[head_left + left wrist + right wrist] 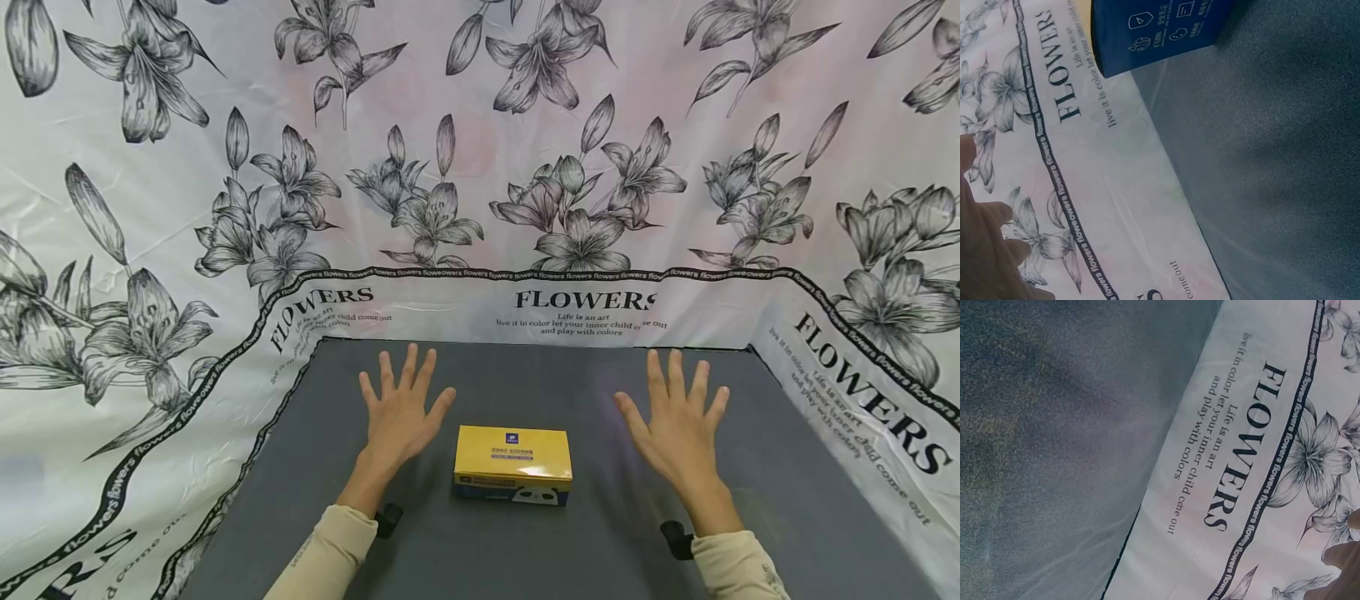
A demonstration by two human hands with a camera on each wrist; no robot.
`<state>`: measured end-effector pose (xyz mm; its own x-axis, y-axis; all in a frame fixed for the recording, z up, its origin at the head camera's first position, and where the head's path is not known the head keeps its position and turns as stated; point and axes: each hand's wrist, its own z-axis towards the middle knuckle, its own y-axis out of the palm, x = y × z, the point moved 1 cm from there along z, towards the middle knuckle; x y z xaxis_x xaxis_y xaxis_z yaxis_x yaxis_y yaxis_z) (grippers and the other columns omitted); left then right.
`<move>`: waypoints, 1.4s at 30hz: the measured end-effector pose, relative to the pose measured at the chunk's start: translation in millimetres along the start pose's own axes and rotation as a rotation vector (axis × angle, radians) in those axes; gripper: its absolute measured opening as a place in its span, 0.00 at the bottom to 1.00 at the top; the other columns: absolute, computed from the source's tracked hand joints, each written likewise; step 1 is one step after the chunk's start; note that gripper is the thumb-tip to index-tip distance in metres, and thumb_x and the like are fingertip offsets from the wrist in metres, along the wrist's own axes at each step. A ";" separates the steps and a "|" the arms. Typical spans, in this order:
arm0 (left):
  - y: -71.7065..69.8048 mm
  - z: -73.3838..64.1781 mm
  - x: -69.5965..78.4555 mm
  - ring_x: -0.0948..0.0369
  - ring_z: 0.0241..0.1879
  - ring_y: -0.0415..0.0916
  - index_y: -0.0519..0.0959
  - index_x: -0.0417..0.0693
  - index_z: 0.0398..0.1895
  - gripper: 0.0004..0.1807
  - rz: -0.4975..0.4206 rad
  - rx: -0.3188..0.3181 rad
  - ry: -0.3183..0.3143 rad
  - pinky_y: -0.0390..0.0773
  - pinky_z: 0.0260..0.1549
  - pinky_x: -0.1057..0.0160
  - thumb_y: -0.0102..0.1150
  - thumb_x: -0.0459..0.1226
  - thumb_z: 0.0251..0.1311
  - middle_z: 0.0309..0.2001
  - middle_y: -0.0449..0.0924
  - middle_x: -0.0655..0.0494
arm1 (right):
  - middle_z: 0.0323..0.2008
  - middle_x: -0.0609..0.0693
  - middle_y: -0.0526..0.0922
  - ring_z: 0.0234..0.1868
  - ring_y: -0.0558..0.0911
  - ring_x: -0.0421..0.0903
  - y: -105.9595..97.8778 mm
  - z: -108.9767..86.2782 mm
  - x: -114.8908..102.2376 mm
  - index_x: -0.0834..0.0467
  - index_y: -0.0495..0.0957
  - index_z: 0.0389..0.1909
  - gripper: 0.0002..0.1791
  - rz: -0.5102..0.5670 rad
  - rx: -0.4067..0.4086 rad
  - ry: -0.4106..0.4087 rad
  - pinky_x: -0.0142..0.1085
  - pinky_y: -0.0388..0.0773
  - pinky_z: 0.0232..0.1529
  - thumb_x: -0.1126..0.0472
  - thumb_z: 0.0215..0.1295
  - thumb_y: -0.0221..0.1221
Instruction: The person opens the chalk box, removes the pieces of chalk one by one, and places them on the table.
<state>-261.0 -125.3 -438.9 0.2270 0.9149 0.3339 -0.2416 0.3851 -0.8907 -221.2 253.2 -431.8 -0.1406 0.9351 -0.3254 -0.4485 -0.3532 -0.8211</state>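
Head view showed left hand [400, 417] and right hand [678, 429] spread, apart, flanking a panda-printed carton [512, 462]. It seemed light, stiff, crushable, best held by its short ends.

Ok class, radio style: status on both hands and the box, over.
Left hand, right hand: empty, fingers spread. Yellow-and-blue panda-print box between them, untouched. Nothing visible in the way.

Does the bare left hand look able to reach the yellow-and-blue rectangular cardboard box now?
Probably yes: the left hand is open near the box, and nothing visible stands between them.
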 end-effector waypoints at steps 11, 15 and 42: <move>5.1 -1.0 -1.3 0.38 0.81 0.24 0.50 0.62 0.83 0.41 -0.020 -0.006 0.004 0.25 0.71 0.26 0.42 0.65 0.74 0.84 0.37 0.53 | 0.81 0.66 0.43 0.80 0.33 0.74 0.6 -2.0 -1.5 0.52 0.42 0.84 0.45 0.011 -0.034 0.017 0.77 0.26 0.70 0.34 0.77 0.46; 5.9 -1.9 -1.2 0.37 0.82 0.26 0.51 0.62 0.83 0.40 -0.037 -0.012 0.013 0.26 0.71 0.25 0.43 0.64 0.73 0.84 0.39 0.52 | 0.81 0.66 0.44 0.80 0.35 0.73 2.4 -3.3 -2.3 0.52 0.43 0.83 0.45 0.024 -0.031 0.013 0.76 0.27 0.70 0.35 0.77 0.46; 53.3 -32.4 -16.3 0.38 0.82 0.39 0.53 0.65 0.82 0.61 -0.478 -0.408 0.094 0.49 0.68 0.21 0.78 0.60 0.47 0.82 0.50 0.50 | 0.64 0.63 0.78 0.68 0.70 0.66 49.8 -23.0 -26.4 0.62 0.77 0.64 0.33 0.138 0.085 -0.261 0.69 0.55 0.68 0.52 0.60 0.71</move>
<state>-247.1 -123.6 -501.8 0.3072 0.6314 0.7120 0.2821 0.6541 -0.7018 -219.6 210.2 -475.0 -0.4225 0.8585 -0.2905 -0.4800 -0.4838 -0.7317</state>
